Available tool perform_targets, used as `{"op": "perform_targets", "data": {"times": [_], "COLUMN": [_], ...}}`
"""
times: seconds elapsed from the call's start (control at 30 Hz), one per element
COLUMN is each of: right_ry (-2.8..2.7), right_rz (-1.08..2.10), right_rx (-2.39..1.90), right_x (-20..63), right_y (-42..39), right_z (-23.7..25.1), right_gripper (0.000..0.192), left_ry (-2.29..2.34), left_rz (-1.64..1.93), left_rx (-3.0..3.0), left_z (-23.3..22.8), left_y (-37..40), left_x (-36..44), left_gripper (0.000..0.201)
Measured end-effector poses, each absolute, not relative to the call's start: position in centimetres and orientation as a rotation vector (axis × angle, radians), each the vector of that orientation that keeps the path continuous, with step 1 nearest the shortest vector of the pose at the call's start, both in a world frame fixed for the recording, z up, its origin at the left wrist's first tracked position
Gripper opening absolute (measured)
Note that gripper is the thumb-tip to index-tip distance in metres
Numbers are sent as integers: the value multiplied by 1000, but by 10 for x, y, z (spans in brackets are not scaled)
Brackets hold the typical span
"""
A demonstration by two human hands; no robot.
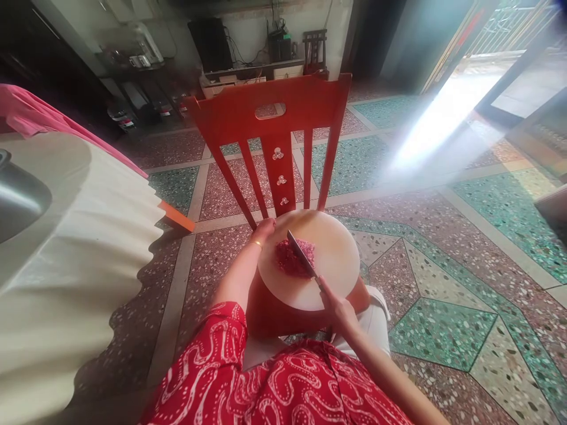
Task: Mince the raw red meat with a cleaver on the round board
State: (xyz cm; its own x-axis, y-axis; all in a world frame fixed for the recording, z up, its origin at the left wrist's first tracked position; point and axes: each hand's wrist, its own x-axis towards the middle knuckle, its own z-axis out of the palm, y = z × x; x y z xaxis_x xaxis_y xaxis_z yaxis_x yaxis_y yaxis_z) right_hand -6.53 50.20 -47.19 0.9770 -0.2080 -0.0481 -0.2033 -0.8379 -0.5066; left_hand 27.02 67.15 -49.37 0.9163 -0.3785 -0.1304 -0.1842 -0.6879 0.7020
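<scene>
A round pale cutting board (336,260) lies on the seat of a red wooden chair (270,112). A small heap of minced red meat (290,258) sits near the board's middle. My right hand (339,307) grips the handle of a knife (302,254), whose blade rests across the meat. My left hand (264,229) holds the board's far left rim, a thin bangle on the wrist.
A table with a cream scalloped cloth (75,248) and a metal bowl (18,198) stands at the left. Patterned terrazzo floor (443,283) surrounds the chair. Shelves with appliances (248,59) line the back wall; an open doorway (487,77) lets in bright light at right.
</scene>
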Motion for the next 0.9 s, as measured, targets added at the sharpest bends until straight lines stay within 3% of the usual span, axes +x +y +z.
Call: {"op": "perform_targets", "data": {"times": [0.33,0.7,0.9], "right_ry": [278,278,103], "right_rz": [-39,69,107], "right_rx": [-2528,-2403,-2241], "right_x": [-65,-63,-49], "right_y": [497,494,488], "right_z": [-480,-474,-459], "right_gripper": [48,51,51], "left_ry": [-269,-742,-418], "left_rz": [-552,-53,9], "left_rx": [1838,2471,2098], "left_z": [-484,-493,-473], "left_y": [676,668,682], "left_x": [227,144,115], "left_gripper": [23,37,26]}}
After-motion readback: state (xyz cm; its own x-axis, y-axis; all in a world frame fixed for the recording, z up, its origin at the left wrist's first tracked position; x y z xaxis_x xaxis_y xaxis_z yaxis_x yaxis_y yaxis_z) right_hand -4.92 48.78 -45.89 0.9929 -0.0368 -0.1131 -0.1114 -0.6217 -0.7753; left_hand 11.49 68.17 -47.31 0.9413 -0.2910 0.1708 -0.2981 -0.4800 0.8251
